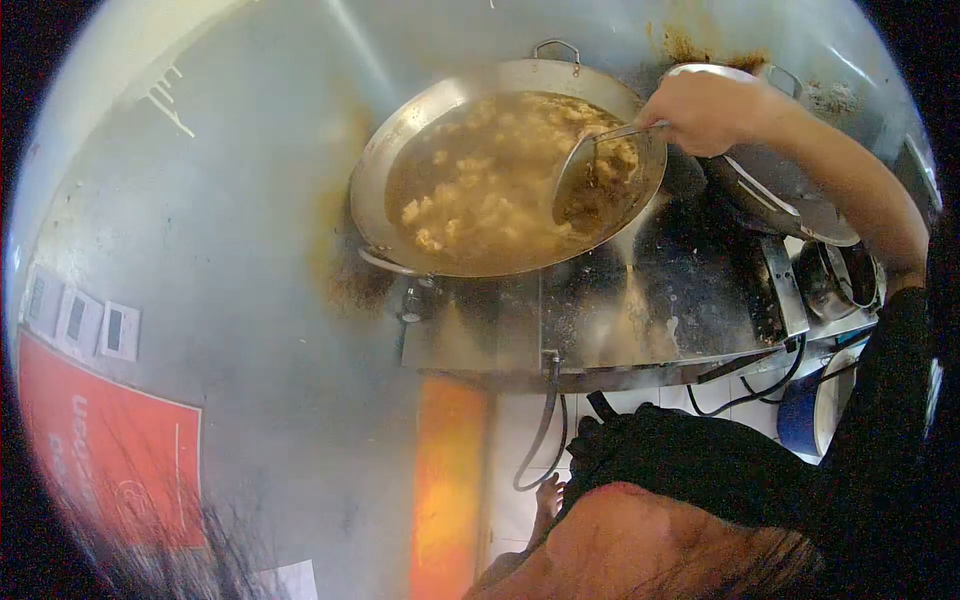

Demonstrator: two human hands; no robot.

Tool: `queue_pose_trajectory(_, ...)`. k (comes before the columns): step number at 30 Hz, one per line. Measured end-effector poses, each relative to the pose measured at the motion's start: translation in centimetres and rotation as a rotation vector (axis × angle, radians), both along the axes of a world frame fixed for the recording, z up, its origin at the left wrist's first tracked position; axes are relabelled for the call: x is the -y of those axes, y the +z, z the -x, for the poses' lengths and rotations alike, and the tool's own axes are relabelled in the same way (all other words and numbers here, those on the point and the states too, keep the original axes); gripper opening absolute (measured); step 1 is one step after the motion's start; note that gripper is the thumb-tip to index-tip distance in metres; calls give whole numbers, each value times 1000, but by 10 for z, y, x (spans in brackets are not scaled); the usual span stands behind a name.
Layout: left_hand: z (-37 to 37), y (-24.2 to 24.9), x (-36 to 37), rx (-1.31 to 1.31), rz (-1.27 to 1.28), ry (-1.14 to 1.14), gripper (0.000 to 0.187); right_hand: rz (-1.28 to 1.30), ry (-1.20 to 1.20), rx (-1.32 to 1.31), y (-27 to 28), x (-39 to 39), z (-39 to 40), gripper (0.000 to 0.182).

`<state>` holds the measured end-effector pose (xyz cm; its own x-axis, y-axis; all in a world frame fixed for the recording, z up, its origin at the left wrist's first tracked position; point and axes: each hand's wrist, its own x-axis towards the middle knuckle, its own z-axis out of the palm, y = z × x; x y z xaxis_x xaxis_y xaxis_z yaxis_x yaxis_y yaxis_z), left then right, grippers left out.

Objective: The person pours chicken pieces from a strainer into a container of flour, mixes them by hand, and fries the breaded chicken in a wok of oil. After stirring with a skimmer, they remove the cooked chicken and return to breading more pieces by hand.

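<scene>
A wide metal wok (378, 190) sits on the stove, with cloudy brown liquid and pale, lumpy food pieces (480, 205) in it. My right hand (708, 112) reaches over the wok's right rim, its fingers wrapped round the handle of a round skimmer (568, 175). The skimmer's bowl is tilted and partly sunk in the liquid, among the pieces on the right side. Whether the bowl is mesh or solid is hard to make out. My left hand is out of view; bare skin shows blurred at the bottom.
The stove top (660, 300) has a dark, stained surface. Further right stand a second pan (770, 200) and a small metal pot (838, 278). Hoses (548, 420) hang below the front edge. A metal wall with a red sign (110, 440) rises on the left.
</scene>
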<state>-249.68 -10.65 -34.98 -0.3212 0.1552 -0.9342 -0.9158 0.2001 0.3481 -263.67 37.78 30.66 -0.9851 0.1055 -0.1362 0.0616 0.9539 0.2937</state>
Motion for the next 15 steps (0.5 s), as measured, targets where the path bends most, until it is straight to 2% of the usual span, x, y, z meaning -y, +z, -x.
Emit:
queue_pose_trajectory(5,2,-1,6,71,57,-26,33,134,8,-96,-38,4,35,35)
queue_pose_trajectory(7,-3,-21,18,54,-144,48,36,158,3,-120,-48,4,52,37)
queue_pose_trajectory(10,-9,-28,19,-47,-109,54,39,150,81,-162,-64,-1,81,39)
queue_pose_trajectory(12,-6,-22,14,-34,-68,44,39,102,-53,-124,-72,0,101,41)
queue_pose_trajectory(15,-4,-17,7,7,-13,35,40,97,-121,-122,-79,8,119,45)
